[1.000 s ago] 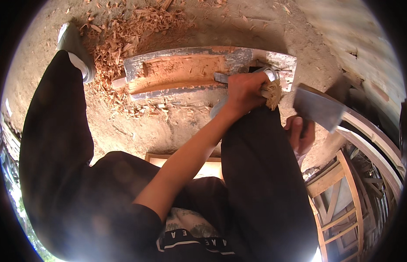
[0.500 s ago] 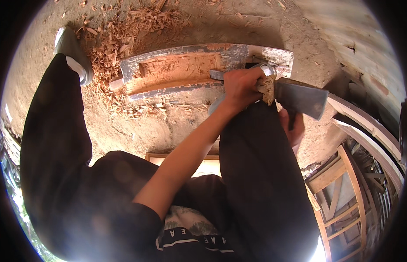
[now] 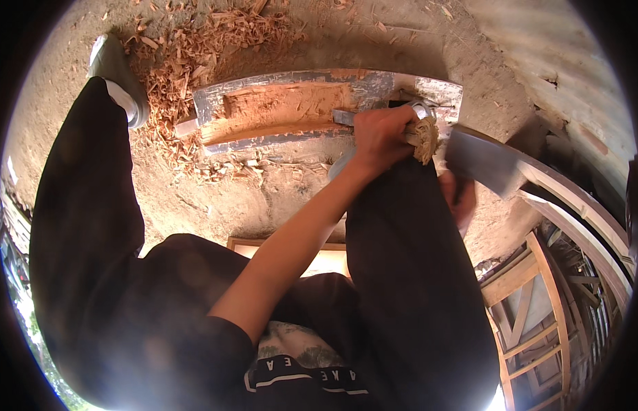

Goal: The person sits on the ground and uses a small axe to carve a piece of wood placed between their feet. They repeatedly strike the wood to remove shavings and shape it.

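My left hand (image 3: 384,137) is wrapped round a chisel (image 3: 424,139), whose frayed, mushroomed handle end sticks out to the right of my fist. Its steel blade points left over a long wooden block (image 3: 374,85) with a dark, worn surface and a reddish hollow cut into it. Beyond my right knee, my right hand (image 3: 459,202) is closed on the handle of a hatchet, partly hidden and blurred. The hatchet's broad grey head (image 3: 483,159) hangs just right of the chisel handle, apart from it.
Wood shavings (image 3: 175,89) litter the dirt floor left of and behind the block. My left shoe (image 3: 119,79) rests near them. Curved timber pieces (image 3: 579,188) and a wooden frame with slats (image 3: 531,301) stand at the right, beside a pale wall (image 3: 572,75).
The hatchet head has swung right, away from the chisel's handle end. My left hand and the chisel stay nearly in place on the block.
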A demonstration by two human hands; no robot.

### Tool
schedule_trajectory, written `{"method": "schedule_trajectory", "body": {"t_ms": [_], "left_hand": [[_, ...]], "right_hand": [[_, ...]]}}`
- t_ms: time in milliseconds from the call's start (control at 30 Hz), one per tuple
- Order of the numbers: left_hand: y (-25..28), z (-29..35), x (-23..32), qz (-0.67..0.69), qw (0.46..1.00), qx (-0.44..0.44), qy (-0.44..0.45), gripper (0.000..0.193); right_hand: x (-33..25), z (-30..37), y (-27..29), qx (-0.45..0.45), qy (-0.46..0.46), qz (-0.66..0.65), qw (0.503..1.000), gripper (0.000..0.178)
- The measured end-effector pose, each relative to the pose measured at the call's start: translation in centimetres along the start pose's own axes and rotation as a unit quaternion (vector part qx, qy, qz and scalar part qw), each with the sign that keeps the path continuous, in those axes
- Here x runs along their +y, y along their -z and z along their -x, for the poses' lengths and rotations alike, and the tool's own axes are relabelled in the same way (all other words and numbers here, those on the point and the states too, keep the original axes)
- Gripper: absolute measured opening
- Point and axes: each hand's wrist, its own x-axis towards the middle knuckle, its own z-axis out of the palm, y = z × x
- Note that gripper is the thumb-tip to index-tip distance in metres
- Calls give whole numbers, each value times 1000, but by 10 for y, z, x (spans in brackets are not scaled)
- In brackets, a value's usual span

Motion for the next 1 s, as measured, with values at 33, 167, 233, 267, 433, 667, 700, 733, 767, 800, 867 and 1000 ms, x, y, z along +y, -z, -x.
{"method": "schedule_trajectory", "body": {"t_ms": [33,167,233,267,433,667,700,733,767,800,867,1000], "left_hand": [[3,1,-3,-8,1000,1,3,26],[6,-4,0,2,1000,7,4,25],[0,-2,4,4,1000,2,8,24],[4,-1,0,-10,1000,-2,13,24],[3,-2,-4,-8,999,35,-7,25],[4,3,-5,-23,999,-20,17,28],[6,2,-7,-29,999,-24,20,28],[5,1,-6,-31,999,-12,8,27],[1,-2,-2,-31,1000,-1,-2,26],[-2,-3,1,-31,999,10,-12,25],[-3,1,-1,-22,1000,-5,9,28],[1,6,-5,-36,999,-22,22,31]], "right_hand": [[4,0,-2,-27,-19,-13,999,29],[-38,1,6,9,-150,-105,983,31],[-18,15,3,44,-117,-49,991,31],[-10,13,-7,43,-68,24,997,32],[-43,-11,10,-22,-196,-116,973,32],[-13,-11,4,-116,-131,-30,984,33],[-45,-23,12,-141,-204,-100,964,34],[-48,-20,12,-86,-221,-139,962,35],[-52,-17,9,-23,-219,-178,959,36],[-55,-15,6,40,-216,-216,951,36],[-32,-10,-9,25,-133,-103,985,36],[-43,-21,16,-147,-274,-80,947,32]]}}
